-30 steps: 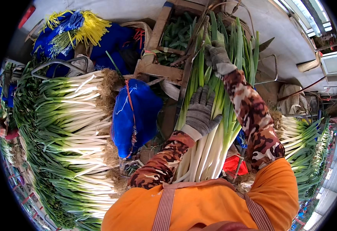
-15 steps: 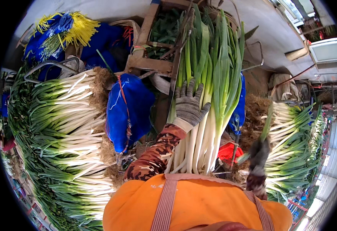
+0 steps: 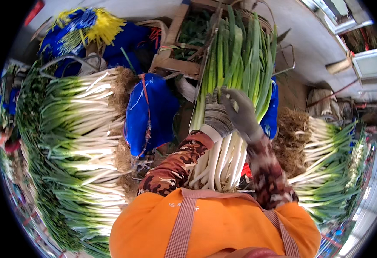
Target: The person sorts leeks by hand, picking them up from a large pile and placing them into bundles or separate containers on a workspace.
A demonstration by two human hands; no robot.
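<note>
Head camera view: a left hand in a grey striped knit glove with a pale cuff (image 3: 217, 117) lies across a thick bundle of long green onions with white stalks (image 3: 233, 66), its fingers extended and resting on the stalks rather than wrapped around them. Just beside it, overlapping its fingers, is a right hand in a matching grey glove (image 3: 243, 114), blurred; whether its fingers are closed on anything cannot be told. Brown camouflage sleeves (image 3: 177, 161) cover both forearms, above an orange top (image 3: 223, 223) crossed by pinkish checked straps (image 3: 183, 225).

The bundle stretches lengthwise in front of the worker, leaves pointing away and white ends near the chest. To its left hangs a bulging bright blue bag tied with a reddish cord (image 3: 152, 116). Farther left, a tall stack of green onions (image 3: 85, 139) lies sideways, brown roots facing the worker. On the right, a second stack of green onions (image 3: 321, 165) also turns its tangled roots inward. Beyond the bundle, at upper left of it, a worn wooden frame (image 3: 177, 66) surrounds dark green leaves. Yellow strips in a fanned bunch (image 3: 105, 28) lie over blue cloth (image 3: 130, 45) toward the pale wall (image 3: 293, 28).
</note>
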